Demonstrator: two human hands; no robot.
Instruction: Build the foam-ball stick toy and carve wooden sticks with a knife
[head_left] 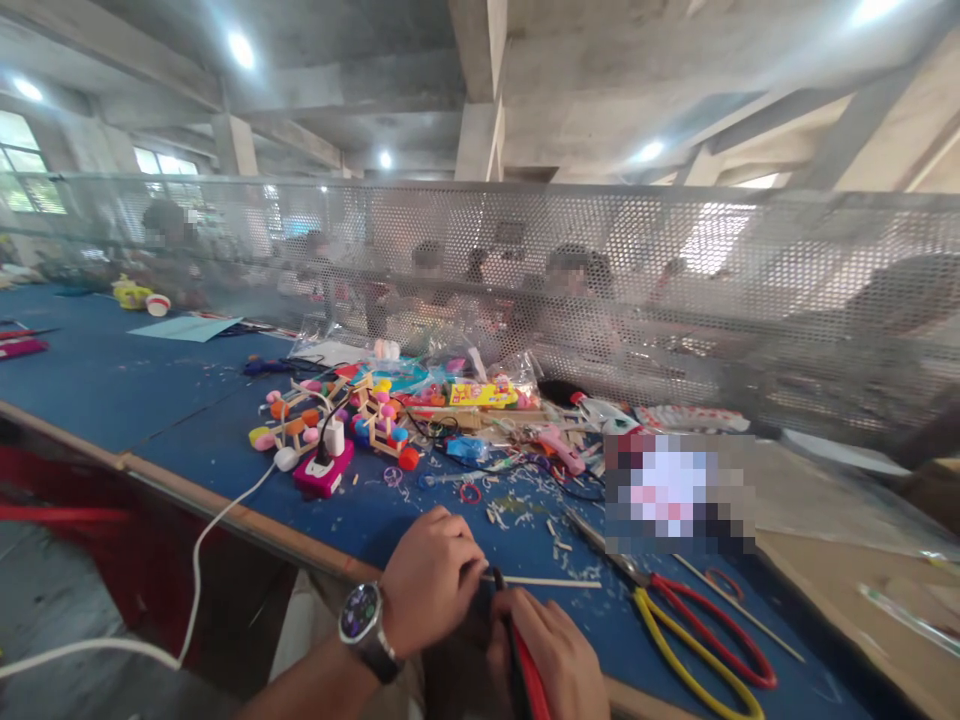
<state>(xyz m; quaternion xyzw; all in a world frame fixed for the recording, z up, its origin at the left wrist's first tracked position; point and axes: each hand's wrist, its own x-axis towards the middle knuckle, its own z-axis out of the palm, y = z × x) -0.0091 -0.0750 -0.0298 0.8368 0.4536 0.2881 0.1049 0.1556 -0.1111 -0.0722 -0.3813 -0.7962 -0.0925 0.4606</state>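
My left hand (433, 580), with a watch (361, 612) on its wrist, is closed at the table's front edge. Its fingertips pinch one end of a thin pale wooden stick (555, 581), which points right over the blue tabletop. Close beside it, my right hand (551, 655) is wrapped around a red-and-black handled tool (531, 675). The tool's dark tip meets the stick near my left fingertips; its exact kind is hard to make out. Large scissors (651, 580) with one red and one yellow handle lie open to the right.
A magenta power strip (324, 470) with a white charger (332, 436) sits left, its white cable (196, 570) hanging over the edge. Colourful wooden bead pieces (382, 418), wood scraps and plastic bags crowd the middle. Behind stands a perforated metal screen (450, 230); cardboard (840, 600) lies right.
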